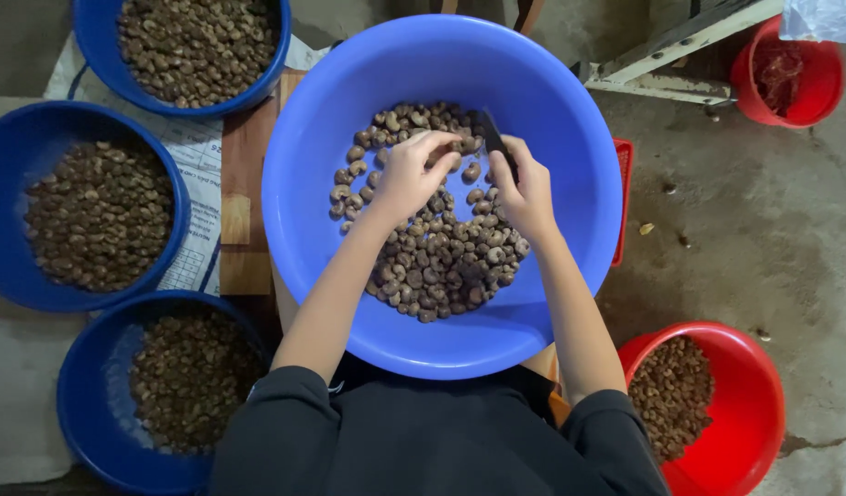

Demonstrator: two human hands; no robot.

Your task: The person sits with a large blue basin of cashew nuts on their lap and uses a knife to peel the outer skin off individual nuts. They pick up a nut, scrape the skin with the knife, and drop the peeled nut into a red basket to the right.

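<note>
Head view: grey concrete floor (762,211), stained and cracked, basins crowded around the person. Big light-blue basin (570,110) sits in the lap, centre of frame, holding a heap of brown cashew nuts (437,262). Left hand (406,174) over the heap, fingers pinched on a single nut (452,158). Right hand (526,188) just beside it, grip closed around a dark small knife (493,138), blade pointing up toward the far rim. Hands nearly touching. Three dark-blue basins (5,174) of nuts along the floor's left edge, on printed sacking (198,152). Red basin (753,413) with nuts at the bottom right corner; red bucket (831,87) at the top right corner. Wooden board (244,184) left of the big basin.
</note>
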